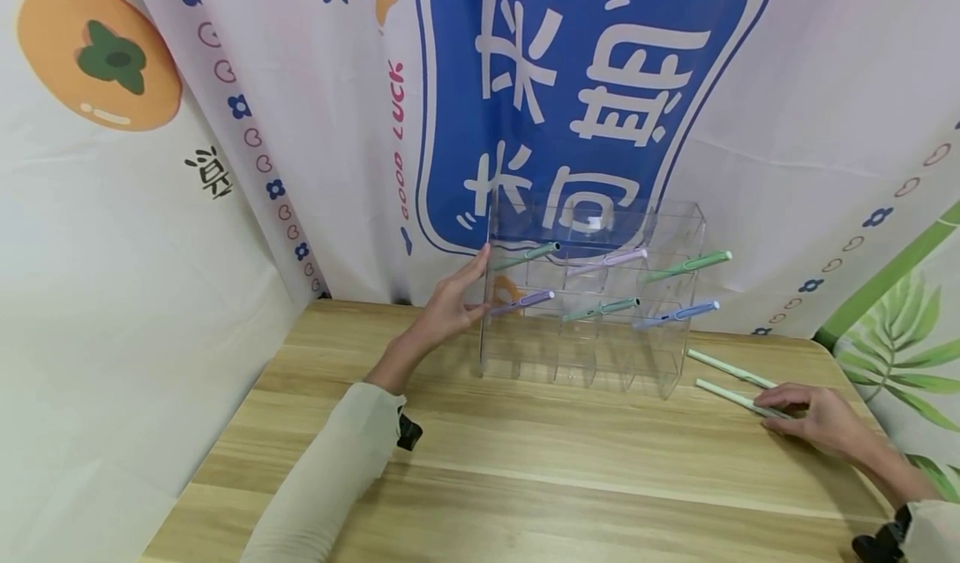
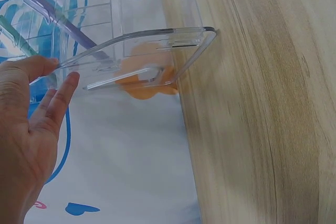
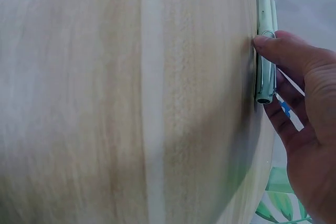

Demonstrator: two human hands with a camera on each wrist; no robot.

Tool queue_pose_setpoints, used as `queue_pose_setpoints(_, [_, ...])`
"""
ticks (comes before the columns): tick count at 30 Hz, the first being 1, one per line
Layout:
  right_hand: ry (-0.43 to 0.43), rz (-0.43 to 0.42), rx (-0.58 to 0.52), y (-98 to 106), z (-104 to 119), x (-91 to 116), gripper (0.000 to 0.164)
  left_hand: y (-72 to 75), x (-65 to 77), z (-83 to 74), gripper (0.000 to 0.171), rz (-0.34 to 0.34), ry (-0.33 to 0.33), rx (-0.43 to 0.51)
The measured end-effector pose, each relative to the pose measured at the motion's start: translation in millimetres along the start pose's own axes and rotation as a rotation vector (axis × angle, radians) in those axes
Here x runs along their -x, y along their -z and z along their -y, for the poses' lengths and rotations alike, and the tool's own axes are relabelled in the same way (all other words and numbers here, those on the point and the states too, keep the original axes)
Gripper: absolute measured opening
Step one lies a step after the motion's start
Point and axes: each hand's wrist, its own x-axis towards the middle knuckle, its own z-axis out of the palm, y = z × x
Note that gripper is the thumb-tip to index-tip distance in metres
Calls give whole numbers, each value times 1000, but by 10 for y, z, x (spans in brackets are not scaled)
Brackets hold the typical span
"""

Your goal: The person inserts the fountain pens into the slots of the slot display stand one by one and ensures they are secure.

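Note:
A clear acrylic pen rack (image 1: 585,376) stands on the table near the back. My left hand (image 1: 448,306) holds its left side panel, the thumb and fingers on either side of the edge in the left wrist view. Capped pens stick out of the rack in two rows: a dark green pen (image 1: 536,252), a lilac pen (image 1: 618,258) and a bright green pen (image 1: 693,265) above; a purple pen (image 1: 528,300), a teal pen (image 1: 609,306) and a blue pen (image 1: 684,313) below. At right, my right hand (image 1: 821,417) pinches a pale green pen (image 3: 266,69) low over the table.
A second pale green pen (image 1: 727,366) lies on the wooden table (image 1: 570,480) just behind the pinched one, right of the rack. Behind the rack hangs a printed cloth (image 1: 780,180) with blue and white lettering, close to the table's back edge.

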Motion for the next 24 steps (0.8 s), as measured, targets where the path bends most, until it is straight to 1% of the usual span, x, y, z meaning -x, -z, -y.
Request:
queue_pose_setpoints(8, [-10,1,-65,-11,-37,7,29,-8,3,16,104,-2,-2,23])
queue_pose_setpoints(15, [-20,9,-65,-19,-10,17,28,-6,-1,29,101,-3,-1,18])
queue_pose_setpoints(24, [3,6,-92,27,33,31,30,-9,4,28,101,-9,-9,10])
